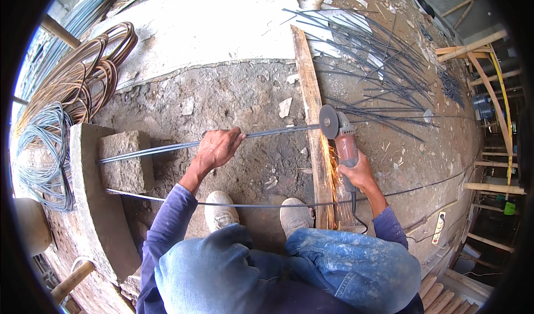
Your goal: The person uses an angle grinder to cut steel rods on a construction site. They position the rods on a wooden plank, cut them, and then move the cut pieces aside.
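My left hand (pixel 219 146) is closed round a bundle of thin steel rods (pixel 277 131), which runs from a concrete block (pixel 127 162) on the left across a wooden plank (pixel 309 86). In my right hand (pixel 360 171) is an angle grinder (pixel 346 145) with a red-brown body. Its dark disc (pixel 329 122) meets the rods just past the plank. Orange sparks (pixel 332 175) stream down from there toward my knees. Whether the rods are cut through cannot be seen behind the disc.
Many cut rods (pixel 384 72) lie scattered at the far right. Coiled wire (pixel 47 147) and rusty bent bars (pixel 105 63) lie left. A single rod (pixel 261 205) crosses above my shoes. The grinder's cord (pixel 359 216) trails near a power strip (pixel 439 229). Bamboo poles (pixel 492 188) stand right.
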Tool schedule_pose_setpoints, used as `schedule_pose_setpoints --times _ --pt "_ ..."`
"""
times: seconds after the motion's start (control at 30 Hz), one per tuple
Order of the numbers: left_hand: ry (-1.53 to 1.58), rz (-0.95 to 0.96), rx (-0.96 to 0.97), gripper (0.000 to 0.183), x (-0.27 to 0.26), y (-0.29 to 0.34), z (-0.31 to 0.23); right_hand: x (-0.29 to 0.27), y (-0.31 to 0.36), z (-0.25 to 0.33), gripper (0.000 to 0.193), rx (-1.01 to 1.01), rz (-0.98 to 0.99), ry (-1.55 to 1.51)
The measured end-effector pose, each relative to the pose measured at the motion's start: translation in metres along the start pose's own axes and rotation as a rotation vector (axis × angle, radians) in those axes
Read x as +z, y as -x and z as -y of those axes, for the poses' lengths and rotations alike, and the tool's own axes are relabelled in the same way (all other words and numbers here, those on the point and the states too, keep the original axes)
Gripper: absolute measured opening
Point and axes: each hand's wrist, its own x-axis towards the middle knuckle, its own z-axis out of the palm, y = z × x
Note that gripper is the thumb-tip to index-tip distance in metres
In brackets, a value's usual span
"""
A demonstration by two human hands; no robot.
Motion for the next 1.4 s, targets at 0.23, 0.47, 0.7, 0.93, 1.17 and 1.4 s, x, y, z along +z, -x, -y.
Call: schedule_pose_setpoints --times 0.23,0.47,0.7,0.93,1.17,1.4 --pt "-0.001 -0.001 -0.008 0.042 0.005 -0.001 0.003 0.003 0.004 -0.004 0.053 -0.042 0.000 -0.062" --pt "0.010 -0.033 0.009 0.042 0.007 0.000 0.004 0.002 0.002 -0.001 0.051 -0.040 0.011 -0.097" --pt "0.009 -0.060 0.026 0.044 0.010 0.000 0.006 0.001 0.004 -0.003 0.046 -0.105 -0.040 0.039" --pt "0.007 -0.037 0.012 0.043 0.008 -0.001 0.005 -0.003 0.008 0.009 0.056 -0.005 -0.009 0.034" --pt "-0.006 -0.033 0.007 0.042 0.007 0.000 0.005 -0.002 0.004 0.011 0.054 0.014 0.017 0.001" --pt "-0.009 -0.039 0.009 0.042 0.010 -0.001 0.006 -0.003 0.007 -0.005 0.053 -0.087 -0.025 0.035"
